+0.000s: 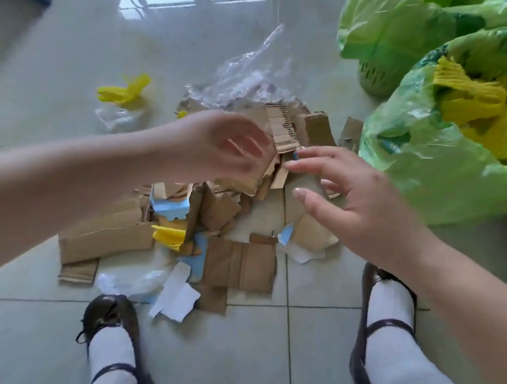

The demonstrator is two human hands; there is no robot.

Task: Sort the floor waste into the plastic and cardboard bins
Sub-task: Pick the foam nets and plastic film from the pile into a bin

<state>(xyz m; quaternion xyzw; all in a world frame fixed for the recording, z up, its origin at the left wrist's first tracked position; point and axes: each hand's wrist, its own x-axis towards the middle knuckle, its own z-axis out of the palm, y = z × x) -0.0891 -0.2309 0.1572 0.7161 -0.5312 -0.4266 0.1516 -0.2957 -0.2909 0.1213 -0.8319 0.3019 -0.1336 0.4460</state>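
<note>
**Both hands over the cardboard heap**

The left hand [219, 147] is curled around a bunch of torn cardboard scraps [279, 138], fingers bent and the strips sticking out past the knuckles, lifted above the heap [237, 262]. The right hand [349, 199] is spread wide with fingers splayed and holds nothing; its fingertips [291, 165] reach the edge of the scraps held by the other hand, though real contact cannot be made out through the blur.

The heap lies on the tiled floor [55, 58], between and ahead of the two shoes [112, 311]. It mixes brown cardboard, blue and white paper bits and a yellow mesh piece [168, 236]. At the far side of the heap lies a crumpled clear plastic bag [253, 68]; to the far left of the heap, apart from it, a second yellow mesh piece [124, 93] rests on a clear wrapper.

Right of the heap stand two bins lined with green bags: the near bin [432, 168] holds yellow mesh, the far bin [390, 33] sits behind it.
</note>
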